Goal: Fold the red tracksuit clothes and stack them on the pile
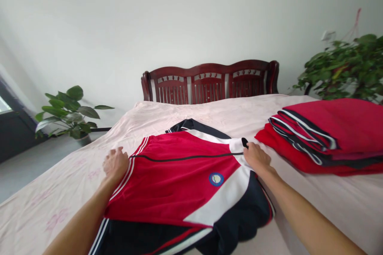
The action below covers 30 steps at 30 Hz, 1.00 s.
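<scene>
A red, white and navy zip jacket (179, 175) lies flat on the bed (209, 113), a round blue badge on its chest. My left hand (115, 163) rests at the jacket's striped hem on the left, fingers curled onto the cloth. My right hand (255, 157) pinches the white collar end by the black zip pull. A black zip line runs between the two hands.
A pile of folded red and navy garments (323, 137) sits on the bed at the right. A dark red wooden headboard (209, 81) stands at the far end. Potted plants stand at the left (67, 113) and right (347, 67).
</scene>
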Each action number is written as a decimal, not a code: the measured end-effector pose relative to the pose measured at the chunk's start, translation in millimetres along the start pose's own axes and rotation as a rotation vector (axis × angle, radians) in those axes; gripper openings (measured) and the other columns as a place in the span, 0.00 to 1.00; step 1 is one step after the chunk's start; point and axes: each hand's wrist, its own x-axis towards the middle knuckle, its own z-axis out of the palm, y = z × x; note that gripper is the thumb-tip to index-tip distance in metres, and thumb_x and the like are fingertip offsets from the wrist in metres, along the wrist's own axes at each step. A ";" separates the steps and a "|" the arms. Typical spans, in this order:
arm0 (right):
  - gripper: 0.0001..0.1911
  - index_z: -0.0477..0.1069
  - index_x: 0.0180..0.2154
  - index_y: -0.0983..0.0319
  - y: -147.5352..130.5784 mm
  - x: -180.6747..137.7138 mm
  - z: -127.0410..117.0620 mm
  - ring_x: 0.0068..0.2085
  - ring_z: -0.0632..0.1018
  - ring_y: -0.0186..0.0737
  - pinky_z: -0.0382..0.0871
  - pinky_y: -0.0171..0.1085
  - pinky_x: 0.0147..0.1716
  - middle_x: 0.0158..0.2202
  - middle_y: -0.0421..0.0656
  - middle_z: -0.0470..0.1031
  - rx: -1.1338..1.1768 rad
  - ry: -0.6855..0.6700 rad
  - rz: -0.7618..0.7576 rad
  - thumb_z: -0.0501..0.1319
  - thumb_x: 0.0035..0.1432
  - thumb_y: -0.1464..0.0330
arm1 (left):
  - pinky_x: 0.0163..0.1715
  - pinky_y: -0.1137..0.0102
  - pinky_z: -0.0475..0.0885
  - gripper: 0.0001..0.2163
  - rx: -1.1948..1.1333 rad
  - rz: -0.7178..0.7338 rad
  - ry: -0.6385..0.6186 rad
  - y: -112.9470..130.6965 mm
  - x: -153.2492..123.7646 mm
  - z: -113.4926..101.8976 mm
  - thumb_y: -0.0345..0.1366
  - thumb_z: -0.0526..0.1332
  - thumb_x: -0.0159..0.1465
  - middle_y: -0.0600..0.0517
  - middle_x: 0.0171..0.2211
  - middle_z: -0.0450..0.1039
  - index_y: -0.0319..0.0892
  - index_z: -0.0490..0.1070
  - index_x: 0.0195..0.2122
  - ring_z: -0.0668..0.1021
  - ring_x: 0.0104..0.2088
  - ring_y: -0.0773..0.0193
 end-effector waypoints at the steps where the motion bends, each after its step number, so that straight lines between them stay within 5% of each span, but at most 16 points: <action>1: 0.21 0.67 0.55 0.63 -7.6 -5.9 -0.9 0.53 0.74 0.56 0.66 0.51 0.49 0.54 0.57 0.71 -0.020 0.102 -0.075 0.47 0.65 0.64 | 0.54 0.50 0.67 0.22 0.007 0.086 0.003 9.8 -4.2 1.7 0.38 0.45 0.68 0.36 0.57 0.69 0.37 0.66 0.59 0.74 0.54 0.46; 4: 0.23 0.64 0.58 0.65 -33.1 -25.3 5.5 0.57 0.69 0.53 0.62 0.49 0.56 0.58 0.55 0.69 -0.056 0.273 -0.435 0.48 0.65 0.65 | 0.62 0.61 0.60 0.21 0.008 0.419 -0.095 36.6 -21.7 16.2 0.44 0.47 0.69 0.49 0.62 0.66 0.48 0.67 0.60 0.68 0.61 0.56; 7: 0.27 0.59 0.63 0.63 -44.8 -36.7 23.5 0.62 0.65 0.50 0.56 0.48 0.61 0.63 0.51 0.65 -0.092 0.073 -0.666 0.48 0.66 0.61 | 0.65 0.57 0.53 0.21 0.090 0.573 -0.203 42.8 -37.3 35.7 0.45 0.50 0.69 0.50 0.61 0.68 0.49 0.68 0.59 0.63 0.65 0.54; 11: 0.31 0.56 0.66 0.61 -24.0 -31.0 45.4 0.67 0.58 0.50 0.51 0.52 0.63 0.68 0.49 0.57 -0.169 -0.057 -0.607 0.44 0.67 0.56 | 0.63 0.45 0.51 0.24 0.185 0.471 -0.221 15.7 -40.3 48.6 0.46 0.48 0.69 0.45 0.67 0.59 0.47 0.63 0.64 0.58 0.67 0.45; 19: 0.31 0.52 0.67 0.60 0.0 -19.7 46.3 0.68 0.55 0.46 0.46 0.54 0.65 0.70 0.46 0.52 -0.174 -0.043 -0.533 0.41 0.67 0.57 | 0.59 0.48 0.60 0.27 0.175 0.232 -0.302 -14.3 -32.7 42.8 0.47 0.41 0.70 0.42 0.69 0.52 0.50 0.48 0.70 0.62 0.65 0.49; 24: 0.31 0.52 0.67 0.63 -17.6 -27.4 27.9 0.69 0.54 0.48 0.43 0.56 0.65 0.69 0.51 0.52 -0.200 -0.155 -0.477 0.45 0.67 0.60 | 0.61 0.38 0.48 0.25 0.225 0.212 -0.255 14.3 -39.6 26.8 0.40 0.46 0.69 0.36 0.68 0.51 0.44 0.57 0.67 0.56 0.67 0.38; 30: 0.32 0.51 0.68 0.60 -71.7 -94.4 7.2 0.70 0.51 0.49 0.40 0.53 0.66 0.70 0.50 0.49 -0.051 -0.203 -0.751 0.49 0.66 0.58 | 0.65 0.59 0.51 0.25 0.092 0.586 -0.354 78.9 -76.4 24.6 0.46 0.45 0.70 0.48 0.70 0.52 0.49 0.55 0.68 0.53 0.69 0.56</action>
